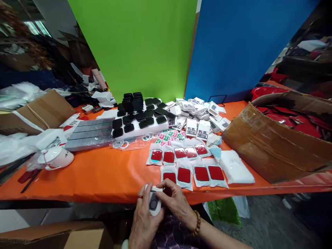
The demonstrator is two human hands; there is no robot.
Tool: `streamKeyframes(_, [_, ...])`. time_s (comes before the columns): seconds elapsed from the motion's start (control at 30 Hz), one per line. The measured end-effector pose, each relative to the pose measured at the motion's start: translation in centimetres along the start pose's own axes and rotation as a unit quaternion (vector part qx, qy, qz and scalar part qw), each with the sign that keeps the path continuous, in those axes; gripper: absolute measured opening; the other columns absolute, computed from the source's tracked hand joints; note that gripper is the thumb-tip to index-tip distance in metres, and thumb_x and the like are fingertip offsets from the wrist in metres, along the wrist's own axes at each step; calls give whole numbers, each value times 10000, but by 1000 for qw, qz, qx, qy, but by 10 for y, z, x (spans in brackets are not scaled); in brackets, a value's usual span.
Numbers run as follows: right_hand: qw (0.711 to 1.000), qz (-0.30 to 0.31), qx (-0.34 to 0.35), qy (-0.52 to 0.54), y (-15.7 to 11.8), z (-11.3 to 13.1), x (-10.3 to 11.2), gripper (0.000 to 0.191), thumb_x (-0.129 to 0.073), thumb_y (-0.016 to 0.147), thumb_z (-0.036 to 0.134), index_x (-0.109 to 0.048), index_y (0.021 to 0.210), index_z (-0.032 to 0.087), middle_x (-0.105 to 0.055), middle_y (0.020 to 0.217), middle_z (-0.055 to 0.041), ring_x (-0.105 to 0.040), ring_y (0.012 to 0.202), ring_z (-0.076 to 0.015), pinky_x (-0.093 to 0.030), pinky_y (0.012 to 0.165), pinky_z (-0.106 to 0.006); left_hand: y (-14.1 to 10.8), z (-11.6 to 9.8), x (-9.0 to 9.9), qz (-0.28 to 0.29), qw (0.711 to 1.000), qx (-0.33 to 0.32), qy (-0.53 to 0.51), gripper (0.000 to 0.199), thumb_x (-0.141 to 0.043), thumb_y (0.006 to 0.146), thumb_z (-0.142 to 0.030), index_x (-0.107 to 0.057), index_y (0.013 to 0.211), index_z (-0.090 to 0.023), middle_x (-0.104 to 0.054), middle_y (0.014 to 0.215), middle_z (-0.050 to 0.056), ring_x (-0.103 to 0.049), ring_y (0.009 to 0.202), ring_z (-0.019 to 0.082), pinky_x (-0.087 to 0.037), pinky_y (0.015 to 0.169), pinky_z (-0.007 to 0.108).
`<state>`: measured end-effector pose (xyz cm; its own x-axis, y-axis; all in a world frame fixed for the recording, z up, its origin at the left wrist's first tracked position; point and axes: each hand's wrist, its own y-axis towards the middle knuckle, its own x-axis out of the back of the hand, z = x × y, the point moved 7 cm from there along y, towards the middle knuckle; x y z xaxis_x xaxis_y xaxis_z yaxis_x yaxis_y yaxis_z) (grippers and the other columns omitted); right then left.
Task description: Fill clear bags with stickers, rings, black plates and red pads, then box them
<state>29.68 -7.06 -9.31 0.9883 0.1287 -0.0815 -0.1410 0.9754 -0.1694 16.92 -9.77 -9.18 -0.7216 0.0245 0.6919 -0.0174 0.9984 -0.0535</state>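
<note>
At the front edge of the orange table, my left hand (145,216) wraps round a small white box (156,209) with a dark grey face and a round ring on it. My right hand (176,202) pinches the box at its upper end, thumb against the dark face. Whether that face is print or a part inside, I cannot tell. Just beyond my hands lie two rows of white pouches, each with a dark red rounded-square piece (184,175) on it. Small pink and green stickers (167,137) are scattered behind them.
Black rounded pieces (129,128) stand on white foam at the back, beside piled small white boxes (197,110). A cardboard carton of red pieces (269,138) is at right. Left are a grey wrapped stack (90,135) and white cup-like item (55,157). An open carton (52,235) sits below.
</note>
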Motion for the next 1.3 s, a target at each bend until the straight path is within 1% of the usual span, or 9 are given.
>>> streamKeyframes(0.13, [994,34,46,-95,16,15,16,312,-602,809,357,-598,1077,196,-621,897,-28,-543,711,-136,-450,652,-269,37,17,36,-44,995,-44,78,662,-558,734,-399,-481,1313,-90,-526,1285,206,-519,1192,320,-439,1008,445])
streamKeyframes(0.27, [967,-80,118,-211,57,39,87,328,-563,824,364,-573,1095,180,-622,1019,-84,-573,814,-181,-480,745,-334,89,53,98,-92,980,3,178,734,-578,713,-408,-440,1351,-72,-502,1293,220,-508,1184,340,-432,996,447])
streamKeyframes(0.47, [873,-234,110,-412,128,72,181,389,-529,848,350,-518,1166,126,-575,1126,-151,-572,985,-252,-461,854,-385,140,107,165,-78,941,96,314,681,-539,791,-390,-389,1381,-83,-488,1316,241,-481,1198,386,-430,956,494])
streamKeyframes(0.73, [781,-266,-88,-559,174,58,196,599,-540,838,545,-432,1238,112,-509,1195,-223,-574,1055,-357,-453,828,-444,150,159,172,-57,923,159,345,616,-428,857,-393,-418,1348,-21,-520,1292,261,-507,1171,401,-395,974,508])
streamKeyframes(0.93, [814,-304,-64,-490,168,66,208,647,-571,800,546,-410,1255,116,-542,1158,-212,-575,1046,-341,-452,837,-434,140,142,171,-157,931,128,302,596,-460,828,-421,-469,1309,-71,-439,1370,268,-452,1222,431,-366,984,557])
streamKeyframes(1.03, [886,-272,-6,-375,144,85,191,735,-640,740,540,-381,1305,147,-564,1137,-164,-594,985,-298,-473,824,-418,129,100,151,-175,970,44,164,639,-524,770,-426,-467,1303,-78,-468,1371,222,-404,1292,349,-313,1072,492])
streamKeyframes(1.13, [981,-73,26,-178,110,84,129,705,-656,747,498,-369,1333,229,-560,1167,-112,-611,909,-228,-509,763,-364,108,63,105,-98,990,73,-77,754,-616,696,-548,-486,1289,-102,-522,1323,191,-492,1218,323,-362,1052,457])
streamKeyframes(1.2, [997,72,10,-29,78,72,75,671,-675,748,464,-398,1319,248,-583,1125,-85,-605,913,-201,-511,754,-322,89,38,64,-10,960,103,-262,771,-686,650,-567,-522,1237,-94,-552,1286,196,-516,1194,320,-404,1020,430])
streamKeyframes(1.3, [964,236,-45,115,34,43,7,578,-711,714,434,-516,1212,216,-615,940,-43,-596,780,-160,-495,666,-266,57,2,10,143,864,124,-467,637,-707,715,-520,-566,1202,-134,-619,1212,157,-573,1130,293,-437,981,387])
